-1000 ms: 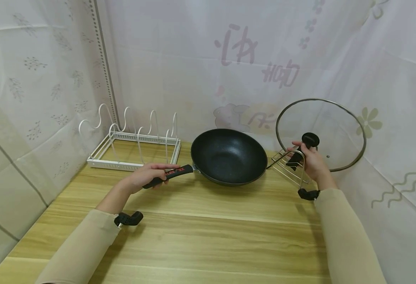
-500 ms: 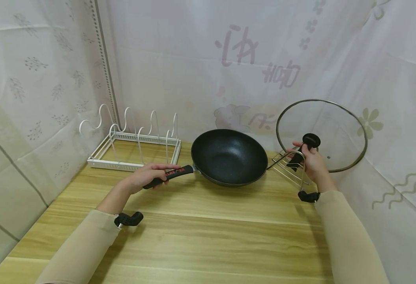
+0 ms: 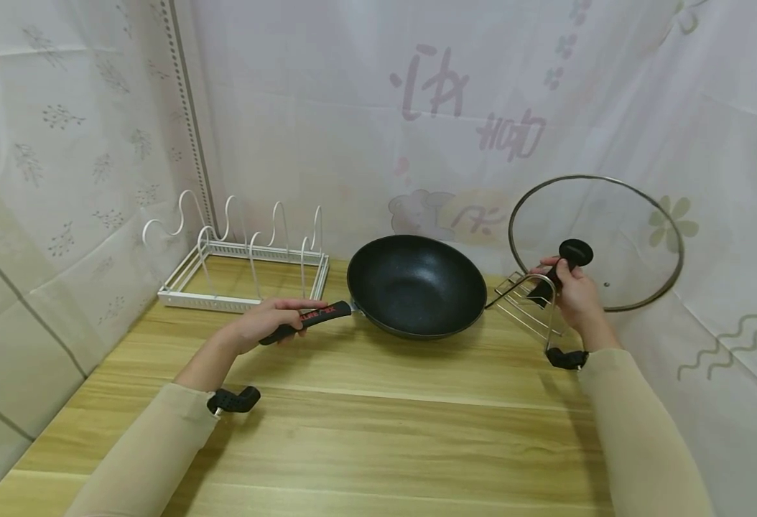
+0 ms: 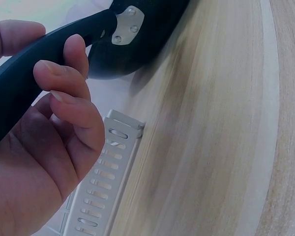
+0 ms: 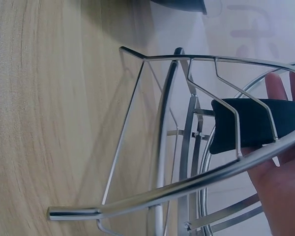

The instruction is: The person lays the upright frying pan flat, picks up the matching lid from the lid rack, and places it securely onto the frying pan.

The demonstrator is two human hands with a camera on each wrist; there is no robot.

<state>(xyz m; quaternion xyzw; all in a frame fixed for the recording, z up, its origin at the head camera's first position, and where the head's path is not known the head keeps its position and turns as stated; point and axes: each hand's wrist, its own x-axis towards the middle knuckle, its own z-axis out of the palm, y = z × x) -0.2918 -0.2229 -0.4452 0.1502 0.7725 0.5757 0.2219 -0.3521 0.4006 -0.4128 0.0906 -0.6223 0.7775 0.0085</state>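
left hand (image 3: 263,324) curled round handle (image 3: 336,311) of 1 wok (image 3: 417,287) | right hand (image 3: 577,294) gripping knob (image 3: 576,252) of 1 lid (image 3: 618,233) | 1 white rack (image 3: 204,300) far left; 1 metal rack (image 5: 201,181) right

Wood-grain tabletop (image 3: 417,445); pale printed curtains (image 3: 314,108) behind and at sides

Gripping a black handle (image 5: 253,124) in the right hand (image 5: 283,189), close beside a silvery wire rack (image 5: 201,179) on a wood-grained tabletop (image 5: 54,123). Photographed through the rack, with two bent wires (image 5: 237,133) crossing in front of the handle and the hand partly cut off by the edge of view. Shown too with a curved lid rim (image 5: 201,206) past the rack, a black pan (image 5: 187,4) to the left (only its edge in sight), and a pale printed cloth (image 5: 221,44) on the far side.
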